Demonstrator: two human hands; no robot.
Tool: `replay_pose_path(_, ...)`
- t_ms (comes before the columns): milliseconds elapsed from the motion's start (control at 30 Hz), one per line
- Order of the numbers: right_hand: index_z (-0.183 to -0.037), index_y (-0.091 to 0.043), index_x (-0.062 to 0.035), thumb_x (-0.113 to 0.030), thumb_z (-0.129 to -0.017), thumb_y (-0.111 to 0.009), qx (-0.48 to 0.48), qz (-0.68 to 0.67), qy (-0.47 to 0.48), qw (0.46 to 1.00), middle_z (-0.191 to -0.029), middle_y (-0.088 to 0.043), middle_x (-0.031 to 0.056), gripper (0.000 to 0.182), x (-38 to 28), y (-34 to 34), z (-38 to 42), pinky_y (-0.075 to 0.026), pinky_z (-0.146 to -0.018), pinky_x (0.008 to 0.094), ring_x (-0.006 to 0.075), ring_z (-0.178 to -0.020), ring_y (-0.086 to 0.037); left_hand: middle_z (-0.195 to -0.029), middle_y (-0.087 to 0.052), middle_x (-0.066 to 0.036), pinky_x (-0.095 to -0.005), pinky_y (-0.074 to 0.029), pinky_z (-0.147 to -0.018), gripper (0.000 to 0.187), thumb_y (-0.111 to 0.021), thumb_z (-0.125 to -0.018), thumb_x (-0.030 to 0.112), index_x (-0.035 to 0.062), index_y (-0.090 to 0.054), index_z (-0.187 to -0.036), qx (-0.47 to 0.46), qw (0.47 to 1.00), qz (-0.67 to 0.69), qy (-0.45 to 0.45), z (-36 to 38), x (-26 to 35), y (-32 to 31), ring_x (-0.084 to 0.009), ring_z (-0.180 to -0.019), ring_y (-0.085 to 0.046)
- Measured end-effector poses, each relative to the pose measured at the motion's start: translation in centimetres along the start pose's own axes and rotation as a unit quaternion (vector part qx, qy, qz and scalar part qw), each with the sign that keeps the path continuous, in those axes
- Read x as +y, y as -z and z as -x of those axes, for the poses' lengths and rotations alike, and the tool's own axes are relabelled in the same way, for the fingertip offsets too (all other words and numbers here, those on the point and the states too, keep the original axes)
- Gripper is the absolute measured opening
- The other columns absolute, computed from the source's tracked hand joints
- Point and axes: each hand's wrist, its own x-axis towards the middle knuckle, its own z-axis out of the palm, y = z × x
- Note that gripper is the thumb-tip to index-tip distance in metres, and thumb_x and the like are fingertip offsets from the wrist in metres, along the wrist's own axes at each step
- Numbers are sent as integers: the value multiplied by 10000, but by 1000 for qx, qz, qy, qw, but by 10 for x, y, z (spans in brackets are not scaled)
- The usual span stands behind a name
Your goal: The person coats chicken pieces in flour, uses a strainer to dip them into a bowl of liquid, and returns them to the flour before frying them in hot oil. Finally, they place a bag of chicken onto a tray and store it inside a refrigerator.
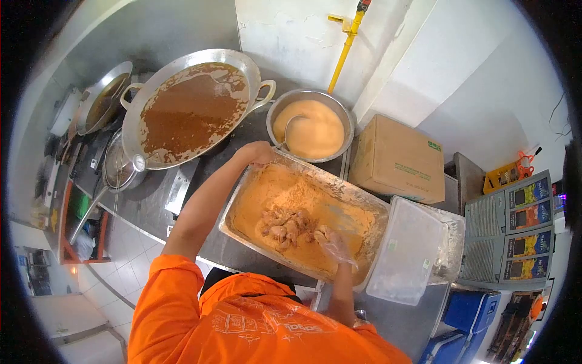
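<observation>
A large metal tray (291,259) holds orange-brown flour, with a heap of coated meat pieces (285,227) near its middle. My left hand (259,153) is at the tray's upper left corner, its fingers closed at the rim beside the ladle handle; what it grips is too small to make out. In the tray, just right of the meat, is my right hand (332,246) in a clear plastic glove dusted with flour. Its fingers point down toward the flour, and their tips are hard to tell apart.
Behind the tray stands a bowl of orange batter (315,124) with a ladle in it. A big pan of oil (194,115) with a thermometer is at the left. On the right are a cardboard box (397,159), a translucent lid (407,252) and a blue cooler (473,310).
</observation>
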Motion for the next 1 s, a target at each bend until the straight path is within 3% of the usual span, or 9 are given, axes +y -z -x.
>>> replay_pose_path(67,-1005,-613,-57,-302,-907,-569,-6,-7,20,1000,-825,-630,192,268,2,-5,-2,-487,-701,415,353,-776,-623,-638,-641,-173,-416,-461,-473,236,-566,-780,177,-24,-686,-747,-11,999,17,-30,-17,-10,-13,-303,-528,-612)
replay_pose_path(133,-1002,-616,-59,-297,-905,-571,-22,0,-6,1000,-818,-629,186,262,-18,9,6,-487,-698,411,338,-772,-627,-572,-578,-93,-358,-362,-380,277,-504,-866,219,35,-607,-687,-43,948,313,38,-31,-17,-28,-205,-429,-509)
replay_pose_path(267,-999,-621,-56,-288,-903,-571,-34,-18,-36,999,-805,-627,174,256,-22,16,10,-487,-694,408,311,-765,-631,-544,-462,-3,-280,-251,-336,303,-474,-923,280,97,-500,-683,-86,926,368,2,-43,0,-41,-97,-395,-369)
replay_pose_path(333,-997,-621,-54,-291,-903,-571,-5,-12,-10,1000,-817,-630,175,259,-15,15,14,-486,-694,408,317,-768,-628,-551,-402,34,-235,-211,-330,281,-495,-925,290,126,-474,-698,-79,864,492,71,-23,24,-35,-54,-395,-325)
replay_pose_path(567,-1021,-611,-49,-298,-906,-581,31,46,-56,997,-891,-642,175,276,-14,26,22,-491,-752,403,328,-826,-627,-560,-408,56,-223,-212,-337,278,-490,-954,309,131,-500,-741,-79,813,575,45,-1,38,-38,-35,-401,-327)
replay_pose_path(667,-1037,-608,-51,-308,-910,-583,21,58,-43,997,-907,-647,178,288,-12,29,19,-495,-763,404,333,-835,-629,-572,-440,31,-238,-238,-339,329,-479,-976,335,105,-526,-745,-51,821,564,73,15,40,-31,-60,-400,-337)
replay_pose_path(767,-1049,-611,-64,-312,-911,-582,-15,25,-90,996,-922,-648,178,286,-14,29,13,-497,-751,400,318,-824,-633,-589,-531,-24,-293,-372,-373,340,-500,-973,328,60,-603,-790,90,875,470,70,14,33,-31,-134,-457,-529)
replay_pose_path(833,-1055,-613,-70,-310,-909,-585,-23,-8,-74,997,-925,-649,177,282,-1,19,7,-497,-747,399,311,-823,-636,-691,-654,-125,-362,-524,-515,298,-520,-951,269,16,-654,-868,353,909,221,-2,2,28,-37,-226,-680,-699)
replay_pose_path(1000,-1072,-617,-84,-297,-905,-593,1,-30,-56,998,-924,-658,170,272,-10,20,9,-499,-744,398,293,-831,-646,-866,-698,-201,-384,-588,-681,192,-558,-906,151,7,-684,-914,372,925,-7,77,11,40,-27,-291,-876,-712)
